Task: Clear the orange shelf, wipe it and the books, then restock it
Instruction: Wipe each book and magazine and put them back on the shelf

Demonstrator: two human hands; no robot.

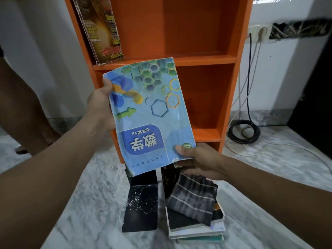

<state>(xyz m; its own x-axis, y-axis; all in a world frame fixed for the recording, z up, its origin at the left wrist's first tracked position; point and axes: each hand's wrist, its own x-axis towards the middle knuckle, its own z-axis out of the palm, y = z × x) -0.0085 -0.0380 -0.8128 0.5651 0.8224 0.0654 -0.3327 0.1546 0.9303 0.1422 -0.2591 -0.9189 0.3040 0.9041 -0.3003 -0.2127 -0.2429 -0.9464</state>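
Blue textbook (150, 114) is held in front of the orange shelf (206, 60): left hand (100, 106) grips its left edge, right hand (201, 160) pinches its near corner. Striped cloth (194, 196) lies on the floor book stack (195, 229).

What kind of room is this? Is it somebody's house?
Probably a room in a home. An orange shelf holds a magazine, a pile of books lies on the marble floor, and cables plug into wall sockets. The left hand and right hand hold a blue book.
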